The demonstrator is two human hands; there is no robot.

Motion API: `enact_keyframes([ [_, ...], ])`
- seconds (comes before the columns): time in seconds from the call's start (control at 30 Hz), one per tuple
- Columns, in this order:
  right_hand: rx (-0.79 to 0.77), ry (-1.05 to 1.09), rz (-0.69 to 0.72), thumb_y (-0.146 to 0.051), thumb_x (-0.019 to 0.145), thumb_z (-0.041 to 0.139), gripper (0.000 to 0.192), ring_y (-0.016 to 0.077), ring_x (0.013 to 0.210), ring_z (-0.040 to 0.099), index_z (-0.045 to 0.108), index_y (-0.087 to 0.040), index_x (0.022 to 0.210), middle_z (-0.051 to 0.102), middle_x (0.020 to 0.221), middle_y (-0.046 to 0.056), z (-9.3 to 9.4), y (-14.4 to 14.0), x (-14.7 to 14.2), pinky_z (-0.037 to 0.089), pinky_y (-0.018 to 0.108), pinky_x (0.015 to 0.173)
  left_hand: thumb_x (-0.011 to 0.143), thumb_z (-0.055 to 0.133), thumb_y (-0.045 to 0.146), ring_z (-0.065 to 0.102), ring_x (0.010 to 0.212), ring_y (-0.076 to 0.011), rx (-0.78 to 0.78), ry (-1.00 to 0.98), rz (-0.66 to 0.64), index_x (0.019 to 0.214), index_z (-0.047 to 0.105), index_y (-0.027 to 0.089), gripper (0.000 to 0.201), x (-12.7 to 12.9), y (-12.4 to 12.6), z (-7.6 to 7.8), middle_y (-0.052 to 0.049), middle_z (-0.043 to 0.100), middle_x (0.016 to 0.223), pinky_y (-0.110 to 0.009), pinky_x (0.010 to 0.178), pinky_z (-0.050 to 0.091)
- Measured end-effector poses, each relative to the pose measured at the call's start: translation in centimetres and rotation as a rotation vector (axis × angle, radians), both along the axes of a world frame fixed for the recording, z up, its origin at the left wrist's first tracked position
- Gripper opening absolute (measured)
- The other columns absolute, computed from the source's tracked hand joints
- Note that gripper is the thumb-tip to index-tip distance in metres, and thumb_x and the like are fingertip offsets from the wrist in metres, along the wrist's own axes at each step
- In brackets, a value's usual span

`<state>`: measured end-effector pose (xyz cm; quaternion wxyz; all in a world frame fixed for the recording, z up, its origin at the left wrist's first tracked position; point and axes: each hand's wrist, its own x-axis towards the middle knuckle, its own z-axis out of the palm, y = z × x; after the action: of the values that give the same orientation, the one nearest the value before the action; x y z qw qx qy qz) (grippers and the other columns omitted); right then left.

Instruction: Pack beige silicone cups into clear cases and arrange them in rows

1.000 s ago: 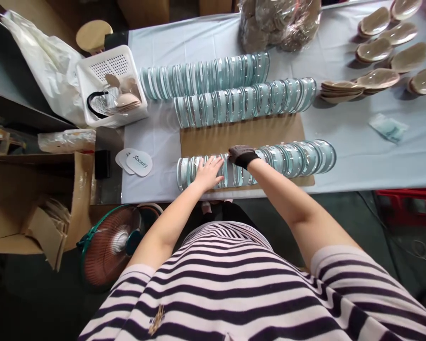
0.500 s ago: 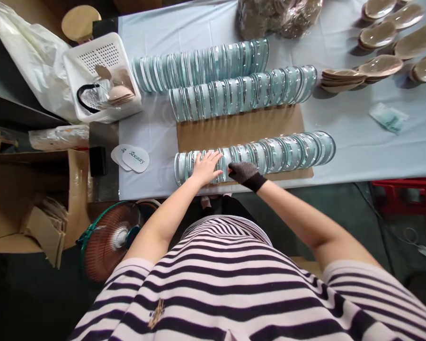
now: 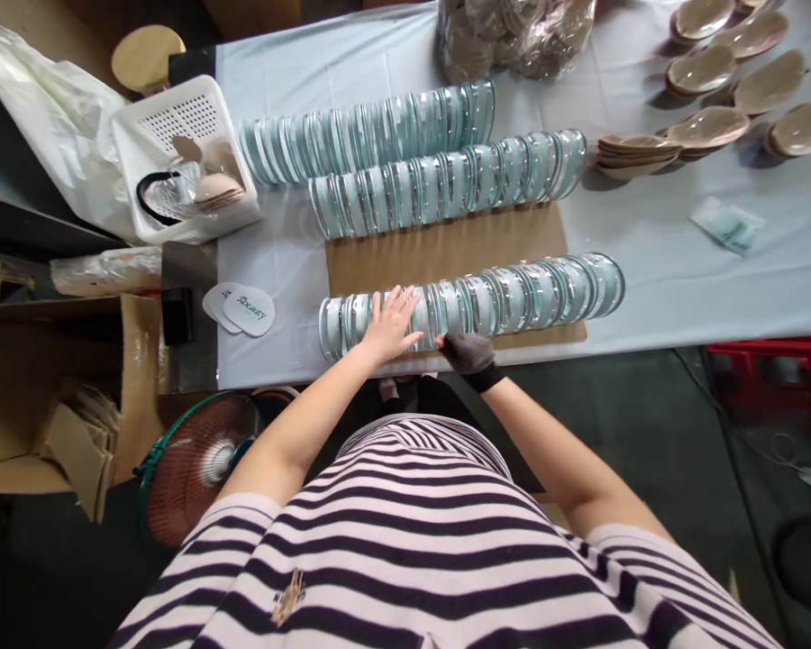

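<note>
A front row of shiny, pale-teal round pieces (image 3: 533,293), packed on edge against each other in clear wrapping, lies along a brown cardboard sheet (image 3: 439,248). Resting on the left part of this row is my bare left hand (image 3: 390,326), its fingers spread. My right hand (image 3: 469,351), in a dark fingerless-tipped glove, is at the row's near side with the fingers curled together. Whatever those fingers may pinch is too small to see. Behind lie a middle row (image 3: 452,185) and a back row (image 3: 371,131) of the same pieces.
At the left stand a white perforated basket (image 3: 250,203) and oval "beauty" cards (image 3: 250,311). Brown oval dishes (image 3: 706,131) lie in stacks at the right, near a small packet (image 3: 726,225). A wrapped bundle (image 3: 514,41) sits behind. A fan (image 3: 193,473) stands below the table's left end.
My right hand has drawn down slightly from the row toward the near table edge. My left hand stays on the row. The whole view has shifted a little.
</note>
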<state>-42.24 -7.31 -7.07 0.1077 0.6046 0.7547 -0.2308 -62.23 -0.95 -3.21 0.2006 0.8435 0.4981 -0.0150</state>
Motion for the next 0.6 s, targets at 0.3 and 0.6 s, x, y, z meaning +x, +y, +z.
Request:
enact_keyframes([
  [0.3, -0.270, -0.240, 0.217, -0.028, 0.083, 0.061, 0.038, 0.0268, 0.100, 0.067, 0.070, -0.013, 0.117, 0.071, 0.113, 0.017, 6.2, 18.0, 0.6, 0.049, 0.033, 0.081, 0.092, 0.054, 0.046, 0.025, 0.149, -0.0272, -0.022, 0.006, -0.024, 0.153, 0.033, 0.023, 0.069, 5.6, 1.1, -0.9, -0.008, 0.033, 0.160, -0.051, 0.123, 0.011],
  [0.6, -0.037, -0.175, 0.409, -0.028, 0.088, 0.054, 0.029, 0.0280, 0.099, 0.067, 0.072, -0.018, 0.108, 0.073, 0.105, 0.014, 6.9, 14.0, 1.5, 0.046, 0.035, 0.082, 0.092, 0.053, 0.045, 0.030, 0.147, -0.0262, 0.011, -0.021, -0.006, 0.151, 0.035, 0.023, 0.066, 5.3, 1.1, -1.4, -0.008, 0.037, 0.157, -0.051, 0.123, 0.013],
])
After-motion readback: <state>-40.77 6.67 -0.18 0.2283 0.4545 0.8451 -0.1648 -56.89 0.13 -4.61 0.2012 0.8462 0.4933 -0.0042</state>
